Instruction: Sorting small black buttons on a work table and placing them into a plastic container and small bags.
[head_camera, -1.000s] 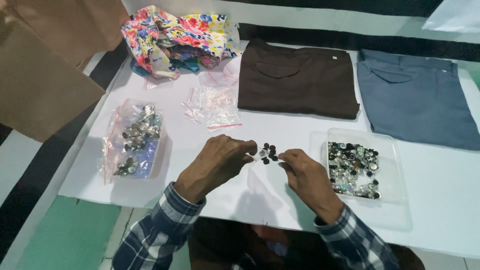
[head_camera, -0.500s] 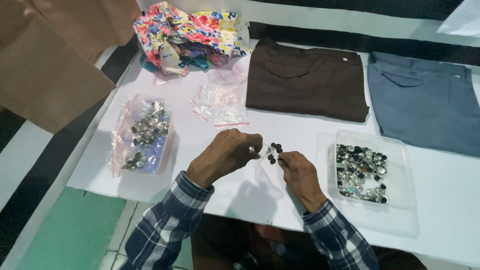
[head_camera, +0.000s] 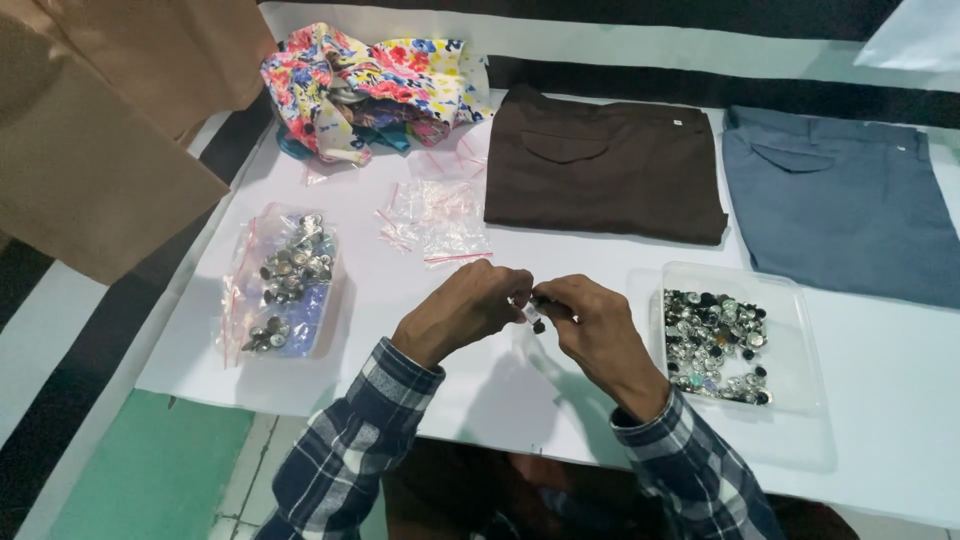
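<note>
Clear plastic of a small bag (head_camera: 528, 312) is pinched between the left hand (head_camera: 470, 305) and right hand (head_camera: 590, 322), fingertips closed on it above the white desk (head_camera: 880, 400). Its long axis cannot be told. Were the grip loosened, the dark button (head_camera: 538, 326) just below could be knocked away, well short of the button tray (head_camera: 800, 340).

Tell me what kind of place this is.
Probably a garment or tailoring workbench. Folded brown trousers and blue-grey trousers lie on the white table, with a clear tray of buttons and a bag of metal buttons. The left hand and right hand pinch something small.
</note>
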